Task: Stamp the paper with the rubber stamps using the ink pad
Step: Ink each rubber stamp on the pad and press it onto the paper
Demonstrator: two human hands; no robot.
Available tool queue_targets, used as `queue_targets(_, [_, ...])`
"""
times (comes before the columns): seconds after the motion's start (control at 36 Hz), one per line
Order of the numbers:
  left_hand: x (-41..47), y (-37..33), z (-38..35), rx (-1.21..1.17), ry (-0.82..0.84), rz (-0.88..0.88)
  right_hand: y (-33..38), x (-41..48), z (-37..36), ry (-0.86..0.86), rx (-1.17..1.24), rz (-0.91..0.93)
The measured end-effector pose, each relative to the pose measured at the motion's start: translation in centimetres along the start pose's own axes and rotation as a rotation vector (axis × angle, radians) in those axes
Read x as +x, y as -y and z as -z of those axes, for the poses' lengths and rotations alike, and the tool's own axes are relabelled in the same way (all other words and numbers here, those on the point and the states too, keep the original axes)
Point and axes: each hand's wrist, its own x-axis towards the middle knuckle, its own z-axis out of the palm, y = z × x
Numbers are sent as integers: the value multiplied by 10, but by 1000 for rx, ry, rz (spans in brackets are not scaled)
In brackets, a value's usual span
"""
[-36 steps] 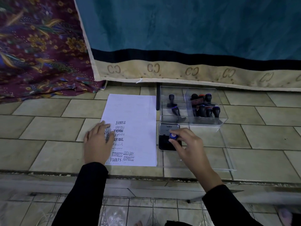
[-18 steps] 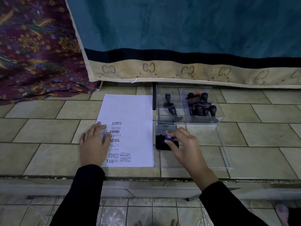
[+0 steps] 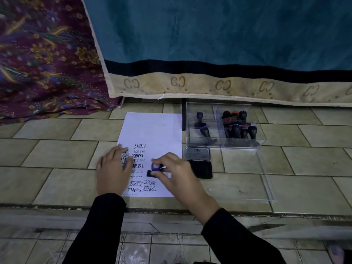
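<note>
Your left hand [image 3: 112,172] lies flat, fingers straight, pressing down the left edge of the paper [image 3: 156,128] and partly covering the printed words. Your right hand [image 3: 177,176] reaches over the sheet's lower middle, fingertips pinching the blue-topped rubber stamp [image 3: 156,167]. Its black base looks planted on the paper beside AIR MAIL, though it's kinda blurry, so maybe just above. Right of the sheet sits the open ink pad [image 3: 202,169], and behind that the clear box [image 3: 257,143] holding the other stamps [image 3: 236,130].
</note>
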Motion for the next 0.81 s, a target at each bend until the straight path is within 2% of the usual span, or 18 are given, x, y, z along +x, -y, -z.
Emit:
queue_targets(0.17, [0,-2,1,-11,10,16,-3,11,-16,106,-52,-20])
queue_targets(0.44, [-1,-6,3,-9,1,30,-6,12,-20,178,-117,-57])
queue_targets(0.81, [-2,-6,1,-13,9,23,-2,3,-27,169,-200,3])
